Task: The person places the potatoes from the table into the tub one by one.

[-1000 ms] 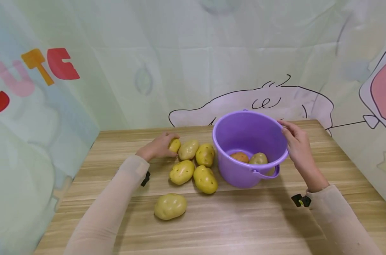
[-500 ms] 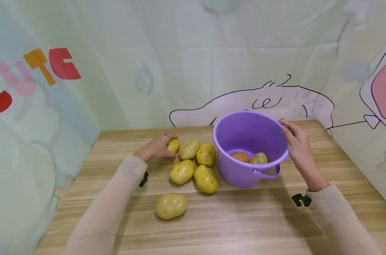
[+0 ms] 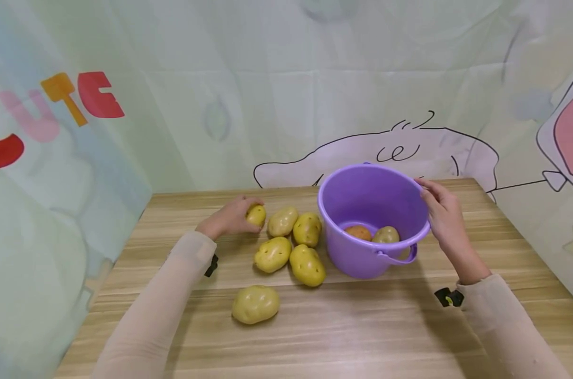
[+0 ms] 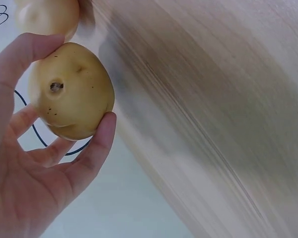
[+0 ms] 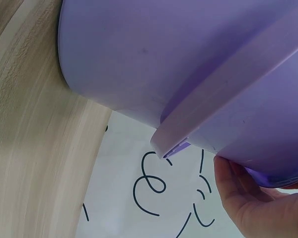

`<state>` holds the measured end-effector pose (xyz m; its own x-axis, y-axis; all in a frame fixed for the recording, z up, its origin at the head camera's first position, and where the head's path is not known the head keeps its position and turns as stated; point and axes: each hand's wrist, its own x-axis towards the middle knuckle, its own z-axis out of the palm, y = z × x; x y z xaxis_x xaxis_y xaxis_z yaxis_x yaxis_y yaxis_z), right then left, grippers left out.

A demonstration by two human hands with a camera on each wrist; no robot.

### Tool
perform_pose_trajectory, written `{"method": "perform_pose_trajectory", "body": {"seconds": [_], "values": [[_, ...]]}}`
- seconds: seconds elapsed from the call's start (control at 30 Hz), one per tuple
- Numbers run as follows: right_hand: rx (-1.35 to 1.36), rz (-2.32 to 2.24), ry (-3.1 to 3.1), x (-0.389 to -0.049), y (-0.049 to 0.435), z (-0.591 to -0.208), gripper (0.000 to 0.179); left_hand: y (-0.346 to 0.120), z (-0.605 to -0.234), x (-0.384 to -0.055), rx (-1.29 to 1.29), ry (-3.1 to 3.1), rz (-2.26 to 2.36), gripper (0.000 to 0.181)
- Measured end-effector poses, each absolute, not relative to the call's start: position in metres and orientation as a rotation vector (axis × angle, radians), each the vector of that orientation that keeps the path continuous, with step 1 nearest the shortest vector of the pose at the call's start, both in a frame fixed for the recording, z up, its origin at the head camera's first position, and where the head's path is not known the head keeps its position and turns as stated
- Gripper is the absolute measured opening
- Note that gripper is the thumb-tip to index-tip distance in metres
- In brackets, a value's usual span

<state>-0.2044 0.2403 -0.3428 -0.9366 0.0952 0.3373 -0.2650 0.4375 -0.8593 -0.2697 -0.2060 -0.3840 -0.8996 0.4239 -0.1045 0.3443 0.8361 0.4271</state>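
Note:
My left hand (image 3: 232, 216) grips a yellow potato (image 4: 75, 91) between thumb and fingers, at the left end of a potato cluster. In the left wrist view the thumb lies on one side and the fingertips on the other. On the right, my right hand (image 3: 443, 217) holds the rim of a purple bucket (image 3: 357, 258), thumb outside in the right wrist view. Inside the bucket lie an orange-brown potato (image 3: 359, 232) and a pale one (image 3: 386, 235). Beside the held potato sits a pale potato (image 3: 282, 221), with yellow potatoes (image 3: 273, 255) close by.
One pale potato (image 3: 255, 305) lies apart, nearer the front of the wooden table (image 3: 343, 337). The bucket's handle (image 3: 400, 258) hangs down on its near side. A printed curtain (image 3: 267, 95) stands right behind the table's back edge.
My left hand has drawn the yellow potato slightly left, widening the gap to the pale potato beside it. The right hand keeps its hold on the bucket rim.

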Motion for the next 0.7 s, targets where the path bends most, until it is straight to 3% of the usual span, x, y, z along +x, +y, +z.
{"method": "perform_pose_trajectory", "body": {"seconds": [0.7], "values": [[0.158,1.51,-2.351,-0.2036,0.24,-0.3424,0.04,-0.2109,-0.3745,-0.2605,0.637,2.836,0.628,0.072]]}}
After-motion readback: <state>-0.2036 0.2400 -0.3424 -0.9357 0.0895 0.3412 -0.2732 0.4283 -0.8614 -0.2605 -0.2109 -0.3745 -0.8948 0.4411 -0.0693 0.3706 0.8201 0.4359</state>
